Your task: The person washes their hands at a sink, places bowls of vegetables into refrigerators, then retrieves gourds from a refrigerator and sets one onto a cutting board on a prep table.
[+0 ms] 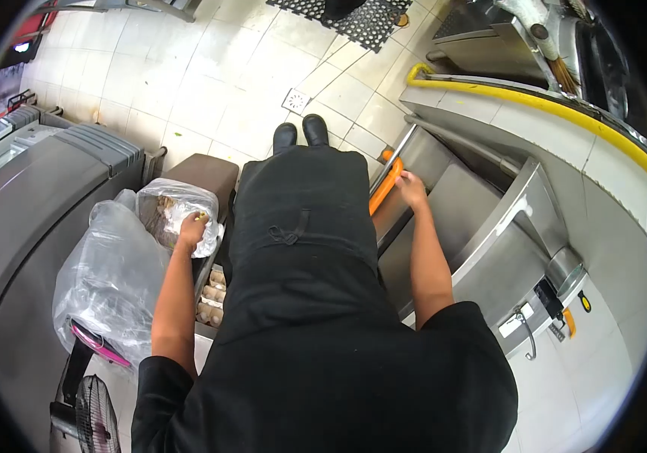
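My left hand (190,230) is over a bin lined with a clear plastic bag (210,198), its fingers closed on a small yellow-green piece (201,217). Pale and brownish scraps show inside the bag. On the other side, my right hand (412,190) has its fingers curled at an orange bar-like piece (387,183) that lies along a metal rail. Part of the grip is hidden, and what the orange piece is made of I cannot make out.
Beside the bin are a large clear plastic bag (112,272), a brown box-shaped thing (201,174) and egg trays (212,298). A grey appliance (44,219) stands left, a fan (95,415) below it. Steel cabinets (452,219) and a yellow-edged ledge (535,108) line the right.
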Motion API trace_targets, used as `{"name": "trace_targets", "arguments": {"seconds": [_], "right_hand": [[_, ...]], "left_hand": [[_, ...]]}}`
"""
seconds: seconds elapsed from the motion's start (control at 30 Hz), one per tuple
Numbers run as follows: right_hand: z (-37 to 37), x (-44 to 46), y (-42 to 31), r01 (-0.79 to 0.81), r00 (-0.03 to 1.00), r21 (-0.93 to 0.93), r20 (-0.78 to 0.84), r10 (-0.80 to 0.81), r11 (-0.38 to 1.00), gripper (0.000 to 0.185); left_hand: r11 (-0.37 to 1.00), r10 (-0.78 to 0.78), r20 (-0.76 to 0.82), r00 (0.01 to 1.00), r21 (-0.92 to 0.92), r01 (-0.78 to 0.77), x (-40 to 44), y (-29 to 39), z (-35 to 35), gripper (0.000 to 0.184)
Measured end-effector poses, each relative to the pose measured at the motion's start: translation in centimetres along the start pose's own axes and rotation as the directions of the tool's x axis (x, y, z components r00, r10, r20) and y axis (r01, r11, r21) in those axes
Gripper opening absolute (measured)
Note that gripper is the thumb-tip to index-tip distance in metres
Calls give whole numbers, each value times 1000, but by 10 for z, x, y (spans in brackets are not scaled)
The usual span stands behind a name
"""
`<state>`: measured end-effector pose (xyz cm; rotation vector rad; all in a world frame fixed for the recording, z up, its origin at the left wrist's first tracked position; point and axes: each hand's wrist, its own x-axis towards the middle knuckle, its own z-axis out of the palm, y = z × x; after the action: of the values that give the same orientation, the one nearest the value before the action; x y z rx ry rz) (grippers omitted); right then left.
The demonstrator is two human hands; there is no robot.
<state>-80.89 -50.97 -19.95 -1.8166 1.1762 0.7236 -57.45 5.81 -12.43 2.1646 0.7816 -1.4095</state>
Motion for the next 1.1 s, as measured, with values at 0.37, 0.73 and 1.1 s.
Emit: {"name": "trace_targets", "arguments": {"seconds": [0.37,0.73,1.1], "right_hand": [[7,9,-60,59,981,-502,-130,-143,863,52],[-4,-7,-143,407,826,-673,-18,-564,617,39],[-8,-3,-154,355,890,-566,-37,-454,744,41]], "left_hand": [[882,453,-103,886,-91,-462,-20,106,43,62],[973,215,124,969,-109,-202,-32,66,85,57],[716,503,185,844,458,-527,-35,127,107,60]]}}
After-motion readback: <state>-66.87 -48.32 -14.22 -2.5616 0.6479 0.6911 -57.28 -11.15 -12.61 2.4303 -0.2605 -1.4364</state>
